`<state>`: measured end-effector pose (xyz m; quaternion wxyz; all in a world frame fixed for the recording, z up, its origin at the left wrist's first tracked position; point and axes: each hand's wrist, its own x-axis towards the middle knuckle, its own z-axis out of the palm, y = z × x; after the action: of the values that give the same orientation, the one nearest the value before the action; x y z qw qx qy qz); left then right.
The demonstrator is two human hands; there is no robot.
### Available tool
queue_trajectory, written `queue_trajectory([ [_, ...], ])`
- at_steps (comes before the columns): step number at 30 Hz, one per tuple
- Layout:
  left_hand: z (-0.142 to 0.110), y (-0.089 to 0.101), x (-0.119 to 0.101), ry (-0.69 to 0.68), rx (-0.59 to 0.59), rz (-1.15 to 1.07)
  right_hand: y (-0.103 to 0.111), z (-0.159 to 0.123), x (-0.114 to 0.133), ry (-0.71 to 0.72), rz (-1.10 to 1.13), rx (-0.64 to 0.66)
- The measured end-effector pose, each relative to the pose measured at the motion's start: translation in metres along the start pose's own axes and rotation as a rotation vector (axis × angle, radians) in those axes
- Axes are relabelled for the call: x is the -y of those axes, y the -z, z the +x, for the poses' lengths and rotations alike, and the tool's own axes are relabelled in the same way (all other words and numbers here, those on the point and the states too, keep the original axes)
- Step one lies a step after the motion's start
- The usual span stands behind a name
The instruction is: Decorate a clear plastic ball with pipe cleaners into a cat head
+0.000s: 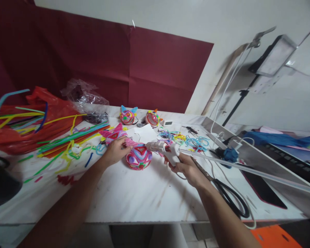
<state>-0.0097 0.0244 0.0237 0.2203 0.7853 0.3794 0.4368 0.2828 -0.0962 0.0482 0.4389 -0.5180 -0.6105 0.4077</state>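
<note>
My left hand (115, 150) is closed on a round figure wound from pink, red and blue pipe cleaners (137, 156), holding it down on the white table (134, 196). My right hand (186, 168) grips a white hot glue gun (163, 149) with a long clear glue stick (248, 169) trailing to the right. The gun's nozzle points left, right at the figure's top. A pink pointed ear piece (113, 134) lies just behind my left hand.
Two finished small figures (128, 115) (152, 119) stand at the back. Loose pipe cleaners (64, 141) and a red plastic bag (33, 120) fill the left. Black scissors (228, 196) and cables lie on the right, curled offcuts (193, 141) behind the gun. A light stand (271, 62) rises at right.
</note>
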Motion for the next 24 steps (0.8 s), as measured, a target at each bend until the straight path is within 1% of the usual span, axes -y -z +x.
queue_trajectory([
  [4, -0.001, 0.001, -0.003, 0.002, -0.003, 0.021, -0.004, 0.001, 0.003, -0.027, 0.046, 0.004],
  [9, 0.0, 0.001, -0.003, 0.007, 0.001, -0.009, -0.005, 0.0, 0.007, -0.046, 0.049, -0.009],
  [18, 0.0, -0.001, 0.0, 0.036, 0.001, -0.016, 0.003, -0.005, -0.002, -0.046, 0.025, -0.032],
  [24, 0.001, 0.0, -0.001, 0.044, -0.016, 0.029, 0.006, -0.007, -0.005, -0.067, 0.015, -0.054],
])
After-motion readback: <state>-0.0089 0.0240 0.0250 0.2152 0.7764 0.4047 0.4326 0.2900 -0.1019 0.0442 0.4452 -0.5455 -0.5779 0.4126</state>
